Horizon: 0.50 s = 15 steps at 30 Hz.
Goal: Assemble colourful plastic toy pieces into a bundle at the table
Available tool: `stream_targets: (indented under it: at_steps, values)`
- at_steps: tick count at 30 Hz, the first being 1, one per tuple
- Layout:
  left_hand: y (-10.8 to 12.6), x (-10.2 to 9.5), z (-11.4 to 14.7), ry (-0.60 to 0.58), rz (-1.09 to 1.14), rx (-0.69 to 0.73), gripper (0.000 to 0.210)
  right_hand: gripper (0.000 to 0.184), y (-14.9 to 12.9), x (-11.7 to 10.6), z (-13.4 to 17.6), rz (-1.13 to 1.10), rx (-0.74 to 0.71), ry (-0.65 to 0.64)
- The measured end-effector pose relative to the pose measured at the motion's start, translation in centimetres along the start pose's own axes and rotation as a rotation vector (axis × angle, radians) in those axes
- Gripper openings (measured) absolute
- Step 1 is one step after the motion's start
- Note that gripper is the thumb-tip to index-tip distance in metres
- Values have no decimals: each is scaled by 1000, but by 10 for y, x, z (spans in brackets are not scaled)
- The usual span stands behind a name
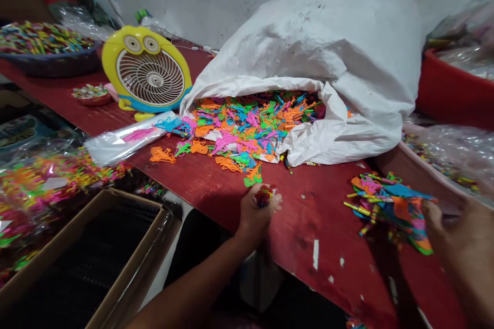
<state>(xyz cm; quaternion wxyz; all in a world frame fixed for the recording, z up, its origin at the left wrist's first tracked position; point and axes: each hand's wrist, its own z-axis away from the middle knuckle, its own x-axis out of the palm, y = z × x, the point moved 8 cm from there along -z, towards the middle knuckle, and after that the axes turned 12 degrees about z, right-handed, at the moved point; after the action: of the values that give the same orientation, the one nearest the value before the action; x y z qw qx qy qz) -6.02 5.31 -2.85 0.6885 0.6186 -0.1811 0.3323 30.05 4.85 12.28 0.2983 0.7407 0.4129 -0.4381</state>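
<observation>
While the left hand (252, 218) curls round a small red bundle (265, 195), the right hand (459, 239) meets a bright pile (393, 205)

Close to the near edge of the red table (309, 246), the person's left hand is folded inward, its fingers closed about the bundle, which also shows a little yellow. Farther right, the blurred right hand has its thumb against the right side of the pile, a jumble of orange, blue and pink plastic with slim yellow sticks; its other fingers are hidden, so one cannot tell how far it is open or whether it grips anything.

Just beyond the left hand, flat plastic pieces (231, 138), some shaped like tiny guns, spill from the mouth of a big white sack (328, 35) on the far side. Left of the sack stands a yellow fan (154, 79) with two round eyes, and nearer lies a clear plastic bag (111, 146). A blue basin (50, 64) of colourful bits sits far left, a pale pink tray (405, 168) stands to the right, and an open cardboard box (144, 254) with black contents is at near left
</observation>
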Motion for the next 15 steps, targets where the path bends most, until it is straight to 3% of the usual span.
stream_targets:
  at_steps: [2,5,7,9,11,15]
  values:
    - [0,-5,-3,-1,18,20,32,38,-50,1,19,-157,-190,60]
    - [1,-12,-4,-7,43,102,30,30,-162,13,65,-589,-629,-113]
    - [3,-14,-2,5,73,130,31,27,-231,19,93,-652,-854,-221]
    - [10,-15,0,23,96,148,30,25,-276,24,100,-600,-866,-237]
    - [19,-15,2,47,103,181,28,25,-303,27,99,-535,-813,-229]
    - [28,-19,3,112,126,222,25,23,-316,33,98,-439,-784,-247]
